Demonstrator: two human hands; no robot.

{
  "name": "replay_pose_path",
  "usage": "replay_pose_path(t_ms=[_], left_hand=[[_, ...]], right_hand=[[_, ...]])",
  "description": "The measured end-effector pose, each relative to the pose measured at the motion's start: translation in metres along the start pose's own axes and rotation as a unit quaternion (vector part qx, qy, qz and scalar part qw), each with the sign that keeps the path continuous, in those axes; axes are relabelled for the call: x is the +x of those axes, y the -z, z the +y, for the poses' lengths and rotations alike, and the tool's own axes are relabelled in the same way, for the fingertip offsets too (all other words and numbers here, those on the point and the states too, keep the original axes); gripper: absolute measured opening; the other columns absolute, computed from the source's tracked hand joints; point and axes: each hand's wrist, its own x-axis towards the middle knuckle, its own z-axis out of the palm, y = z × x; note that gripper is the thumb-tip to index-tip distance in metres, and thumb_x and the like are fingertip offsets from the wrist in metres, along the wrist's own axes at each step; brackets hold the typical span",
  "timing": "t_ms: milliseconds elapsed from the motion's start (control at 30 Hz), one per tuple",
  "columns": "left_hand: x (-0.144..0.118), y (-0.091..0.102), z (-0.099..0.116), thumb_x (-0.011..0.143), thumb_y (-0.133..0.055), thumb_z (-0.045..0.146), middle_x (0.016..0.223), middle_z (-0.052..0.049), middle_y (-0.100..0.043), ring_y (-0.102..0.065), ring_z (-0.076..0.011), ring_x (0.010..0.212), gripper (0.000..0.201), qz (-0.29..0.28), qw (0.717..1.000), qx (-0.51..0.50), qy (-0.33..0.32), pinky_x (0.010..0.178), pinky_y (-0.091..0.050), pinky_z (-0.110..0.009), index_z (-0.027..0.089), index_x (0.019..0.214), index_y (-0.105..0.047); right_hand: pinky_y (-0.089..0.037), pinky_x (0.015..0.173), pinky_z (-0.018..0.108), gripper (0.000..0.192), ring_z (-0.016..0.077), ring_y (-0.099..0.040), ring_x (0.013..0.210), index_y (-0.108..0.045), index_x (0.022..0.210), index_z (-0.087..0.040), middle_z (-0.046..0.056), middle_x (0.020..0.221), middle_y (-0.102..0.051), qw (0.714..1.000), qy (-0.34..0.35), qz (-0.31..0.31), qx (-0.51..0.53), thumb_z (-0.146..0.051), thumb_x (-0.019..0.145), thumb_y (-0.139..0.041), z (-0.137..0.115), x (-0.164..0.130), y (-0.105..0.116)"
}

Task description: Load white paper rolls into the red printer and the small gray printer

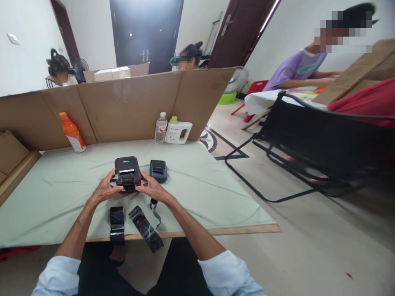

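The left hand [103, 190] and right hand [152, 188] hold a small red and black box-shaped machine [127, 174] on the green cloth surface [197, 181], fingers clamped on its sides. A small dark blue machine [158, 170] sits just beside it, and shiny black strips [145, 228] lie near the edge.

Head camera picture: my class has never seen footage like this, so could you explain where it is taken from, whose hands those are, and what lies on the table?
The one picture comes from a camera worn on a person's head, looking forward and down, so the two bare arms reaching in from below are that person's own. The left hand and right hand grip a small black-and-red label printer from either side, on a table covered with a pale green cloth. Beside it sits a second, dark blue printer. Nearer the table edge lie two black strips and a narrow curled strip. By the cardboard screen stand an orange bottle, a water bottle and a white jug. Other people sit behind.
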Motion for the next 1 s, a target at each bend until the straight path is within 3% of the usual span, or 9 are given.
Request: replay_pose_path(t_ms=[167,400,700,900,1000], left_hand=[[-0.011,-0.003,-0.002,0.08,-0.074,0.034,0.134,-0.013,-0.07,-0.071,-0.0257,0.103,0.061,0.075,0.986,0.148,-0.018,0.078,-0.061,-0.037,0.021,0.139,-0.063],[-0.016,-0.009,-0.008,0.085,-0.073,0.038,0.128,-0.012,-0.073,-0.069,-0.0296,0.117,0.04,0.128,0.968,0.201,-0.078,0.104,-0.057,-0.05,0.024,0.123,-0.072],[-0.011,-0.003,-0.003,0.086,-0.068,0.027,0.131,-0.011,-0.066,-0.066,-0.0274,0.119,0.033,0.085,0.964,0.235,-0.09,0.093,-0.061,-0.042,0.023,0.119,-0.067],[-0.007,-0.001,0.002,0.083,-0.072,0.028,0.131,-0.01,-0.066,-0.068,-0.027,0.112,0.03,0.078,0.958,0.27,-0.064,0.091,-0.06,-0.04,0.024,0.112,-0.069],[-0.009,-0.002,0.005,0.086,-0.068,0.028,0.131,-0.009,-0.066,-0.069,-0.0257,0.107,0.034,0.078,0.958,0.27,-0.055,0.087,-0.06,-0.039,0.024,0.12,-0.067]], right_hand=[[-0.05,0.094,0.041,0.075,0.0295,-0.061,0.114,-0.045,0.155,-0.022,0.01,0.133,-0.067,0.998,-0.003,0.01,-0.067,-0.033,0.085,-0.07,-0.001,0.001,0.0],[-0.05,0.089,0.037,0.071,0.0253,-0.062,0.102,-0.045,0.153,-0.021,0.009,0.125,-0.07,0.993,0.013,0.036,-0.114,-0.029,0.086,-0.064,0.002,0.001,-0.005],[-0.049,0.087,0.037,0.068,0.0255,-0.061,0.1,-0.048,0.149,-0.019,0.009,0.122,-0.069,0.991,0.015,0.046,-0.125,-0.029,0.084,-0.064,0.003,0.002,-0.008],[-0.049,0.093,0.04,0.065,0.0264,-0.062,0.1,-0.05,0.147,-0.017,0.009,0.118,-0.07,0.992,0.023,0.047,-0.117,-0.028,0.085,-0.064,-0.002,0.004,-0.01],[-0.049,0.095,0.04,0.064,0.027,-0.063,0.104,-0.051,0.146,-0.019,0.009,0.121,-0.069,0.993,0.032,0.049,-0.107,-0.027,0.084,-0.064,-0.005,0.004,-0.012]])
